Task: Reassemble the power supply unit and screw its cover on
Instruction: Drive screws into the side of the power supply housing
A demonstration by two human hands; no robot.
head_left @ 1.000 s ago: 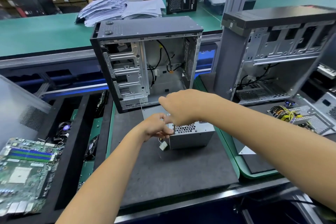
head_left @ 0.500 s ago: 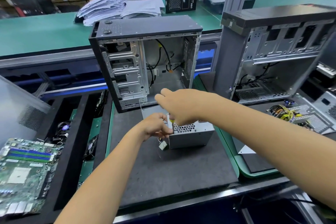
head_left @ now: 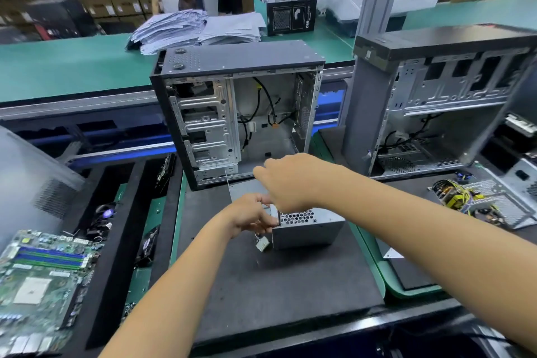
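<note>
A grey metal power supply unit with a honeycomb vent on top sits on the dark mat in front of me. A white plug hangs from its left end. My left hand pinches at the unit's upper left corner. My right hand reaches across from the right and rests on the unit's top far edge, fingers curled down; what they grip is hidden. A flat grey metal plate lies just behind the unit.
An open black PC case stands right behind the unit. A second open case stands at the right, with a dismantled supply and yellow wires beside it. A motherboard lies at the left. People stand at the far bench.
Both hands stay on the unit's left top corner. My right hand has shifted slightly to the left; the unit has not moved.
</note>
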